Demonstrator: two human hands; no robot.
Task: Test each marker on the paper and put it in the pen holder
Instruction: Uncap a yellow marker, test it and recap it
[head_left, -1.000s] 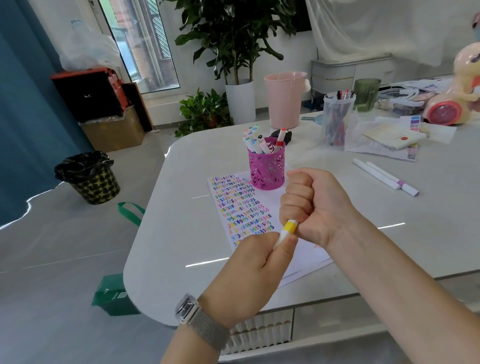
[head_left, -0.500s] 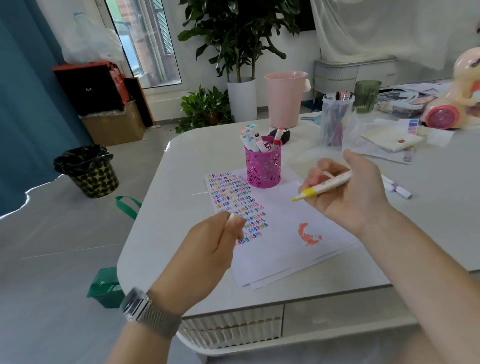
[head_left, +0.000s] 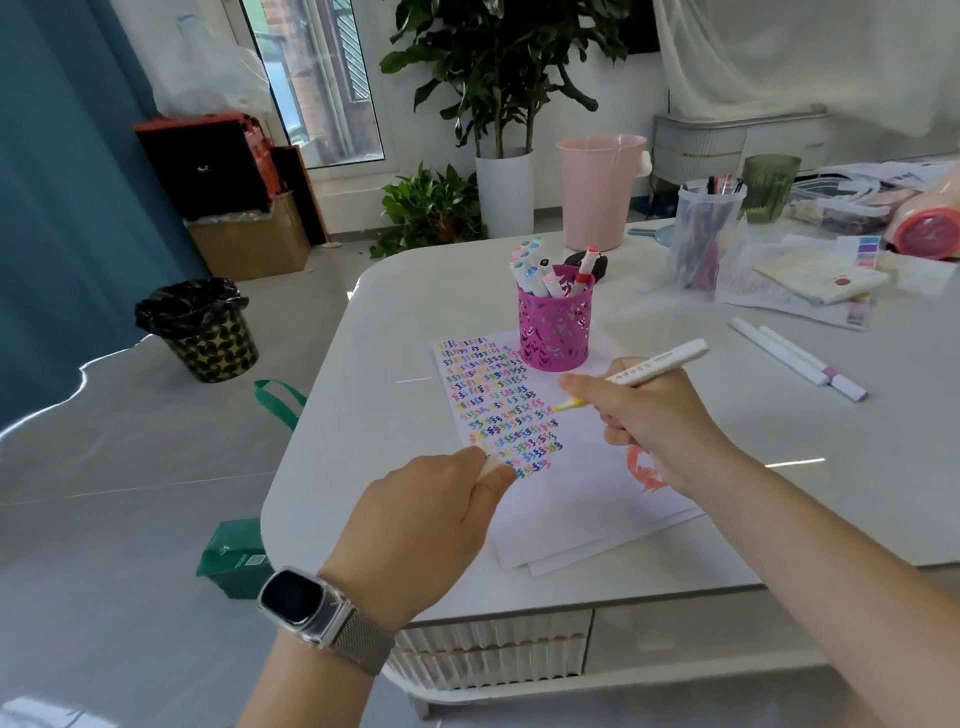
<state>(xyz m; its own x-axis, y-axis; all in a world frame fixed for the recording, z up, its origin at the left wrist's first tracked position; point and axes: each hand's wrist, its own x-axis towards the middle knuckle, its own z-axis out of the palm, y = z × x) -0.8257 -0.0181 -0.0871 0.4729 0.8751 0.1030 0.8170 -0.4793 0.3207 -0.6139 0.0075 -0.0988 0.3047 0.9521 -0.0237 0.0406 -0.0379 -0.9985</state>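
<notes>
Over the paper (head_left: 571, 467), right hand (head_left: 649, 415) grips yellow marker (head_left: 657, 362); left hand (head_left: 431, 514) pinches its cap (head_left: 489, 466)

Right hand (head_left: 652, 415) out over the table, forearm coming in from lower right, fingers curled round a marker (head_left: 657, 362) in a writing grip, index finger stretched forward along the barrel, tip angled down and left. Left hand (head_left: 426, 519) lower and nearer the body, back of the hand up, thumb and fingers pinching a small white cap (head_left: 490, 466). Left wrist wears a watch (head_left: 301, 597) on a mesh band
</notes>
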